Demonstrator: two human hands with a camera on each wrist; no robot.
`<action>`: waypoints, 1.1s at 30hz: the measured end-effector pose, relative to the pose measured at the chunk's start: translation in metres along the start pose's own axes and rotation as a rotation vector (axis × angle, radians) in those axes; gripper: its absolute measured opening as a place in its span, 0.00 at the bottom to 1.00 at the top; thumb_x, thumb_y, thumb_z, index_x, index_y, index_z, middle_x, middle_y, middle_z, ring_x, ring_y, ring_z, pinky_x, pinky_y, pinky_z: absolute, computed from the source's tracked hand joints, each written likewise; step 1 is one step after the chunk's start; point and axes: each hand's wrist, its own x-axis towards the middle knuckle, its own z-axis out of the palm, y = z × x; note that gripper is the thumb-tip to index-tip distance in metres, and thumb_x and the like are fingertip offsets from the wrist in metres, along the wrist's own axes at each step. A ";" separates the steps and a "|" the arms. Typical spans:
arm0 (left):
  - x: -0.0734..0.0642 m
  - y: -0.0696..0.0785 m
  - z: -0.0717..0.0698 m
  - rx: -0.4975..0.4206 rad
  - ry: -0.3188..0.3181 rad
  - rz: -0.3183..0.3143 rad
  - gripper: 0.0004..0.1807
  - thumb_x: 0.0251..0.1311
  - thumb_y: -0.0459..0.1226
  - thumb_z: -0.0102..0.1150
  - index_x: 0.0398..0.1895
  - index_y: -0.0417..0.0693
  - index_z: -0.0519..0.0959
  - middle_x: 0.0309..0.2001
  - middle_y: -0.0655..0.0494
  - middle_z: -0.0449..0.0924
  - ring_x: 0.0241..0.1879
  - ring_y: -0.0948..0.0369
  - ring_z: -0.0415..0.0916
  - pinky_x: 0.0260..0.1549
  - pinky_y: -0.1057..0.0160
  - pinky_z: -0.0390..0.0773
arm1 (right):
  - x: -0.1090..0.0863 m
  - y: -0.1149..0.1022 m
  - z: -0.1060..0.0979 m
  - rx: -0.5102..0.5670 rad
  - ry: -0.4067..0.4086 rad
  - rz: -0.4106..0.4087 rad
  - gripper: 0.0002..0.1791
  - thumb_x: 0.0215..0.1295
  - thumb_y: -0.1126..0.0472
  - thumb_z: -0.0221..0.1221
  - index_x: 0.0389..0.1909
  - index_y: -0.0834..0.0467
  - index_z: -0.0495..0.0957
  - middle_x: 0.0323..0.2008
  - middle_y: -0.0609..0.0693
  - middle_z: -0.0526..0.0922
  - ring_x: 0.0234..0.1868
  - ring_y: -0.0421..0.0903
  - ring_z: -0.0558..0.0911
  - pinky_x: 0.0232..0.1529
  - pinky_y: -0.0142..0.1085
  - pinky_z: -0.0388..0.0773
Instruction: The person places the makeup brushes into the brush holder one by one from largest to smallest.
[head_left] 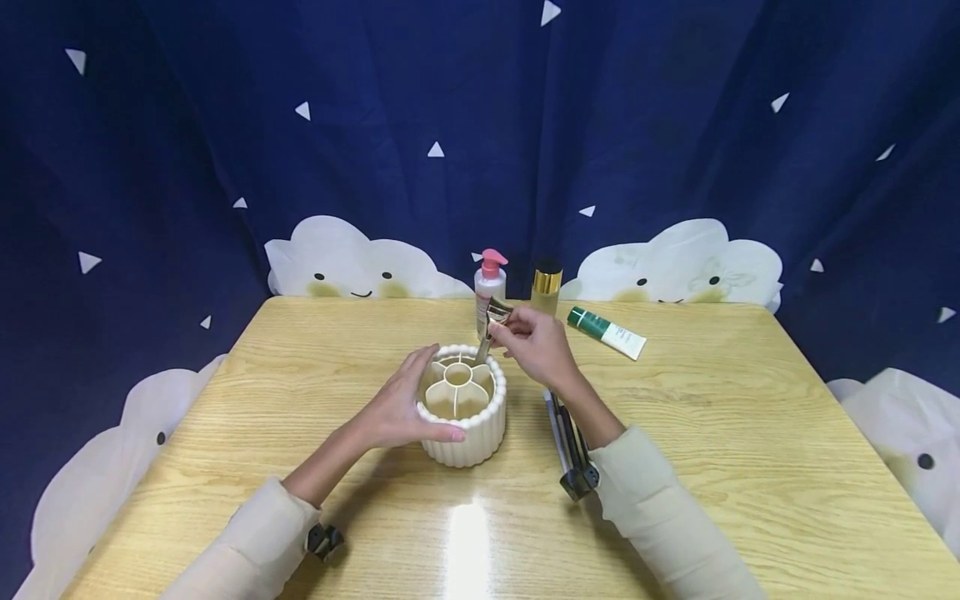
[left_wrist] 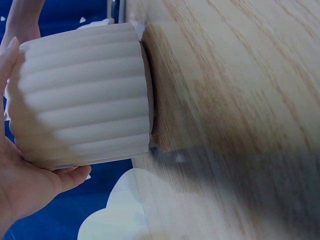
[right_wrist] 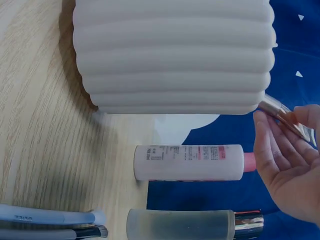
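A round cream organizer (head_left: 468,437) with ribbed sides, a beaded rim and petal-shaped compartments stands upright on the table. My left hand (head_left: 401,408) grips it from the left, thumb along the front rim and fingers around the far side. Over its back right rim, my right hand (head_left: 540,342) pinches a slim, shiny metal tool (right_wrist: 295,124) between thumb and fingers. The tool slants, its lower end at the rim and a wider end up by the fingertips. Its exact kind I cannot tell. Several makeup brushes (head_left: 562,429) lie beside the organizer, partly hidden under my right forearm.
Behind the organizer stand a white pump bottle (right_wrist: 190,162) with a pink top and a clear bottle (head_left: 546,290) with a gold cap. A green and white tube (head_left: 606,332) lies at the back right. A dark blue curtain (head_left: 480,125) hangs behind the wooden table (head_left: 720,433).
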 end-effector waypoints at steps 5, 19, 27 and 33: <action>0.000 0.000 0.000 0.000 -0.004 -0.004 0.71 0.27 0.63 0.75 0.75 0.49 0.46 0.74 0.47 0.49 0.71 0.46 0.54 0.65 0.39 0.61 | -0.002 0.000 0.003 -0.171 -0.035 -0.029 0.11 0.62 0.55 0.61 0.30 0.60 0.82 0.30 0.55 0.87 0.31 0.46 0.84 0.33 0.37 0.82; 0.001 0.001 -0.001 -0.003 -0.014 -0.009 0.71 0.28 0.64 0.74 0.75 0.50 0.45 0.74 0.47 0.48 0.71 0.45 0.53 0.65 0.39 0.61 | -0.008 0.009 0.012 -0.255 -0.050 -0.080 0.08 0.56 0.59 0.65 0.28 0.61 0.83 0.26 0.51 0.80 0.31 0.43 0.76 0.31 0.28 0.72; 0.001 0.001 -0.001 -0.010 -0.013 -0.010 0.71 0.27 0.63 0.75 0.75 0.49 0.46 0.74 0.48 0.49 0.71 0.46 0.53 0.65 0.39 0.61 | -0.008 0.006 0.007 -0.245 -0.103 -0.062 0.08 0.56 0.59 0.65 0.30 0.61 0.82 0.26 0.50 0.79 0.32 0.44 0.76 0.31 0.29 0.72; 0.001 0.001 -0.001 -0.009 -0.013 -0.008 0.71 0.27 0.63 0.75 0.75 0.49 0.46 0.74 0.48 0.49 0.71 0.47 0.54 0.65 0.40 0.61 | -0.011 0.011 -0.002 -0.263 -0.170 -0.056 0.11 0.58 0.57 0.63 0.39 0.59 0.83 0.27 0.48 0.79 0.33 0.43 0.77 0.32 0.30 0.74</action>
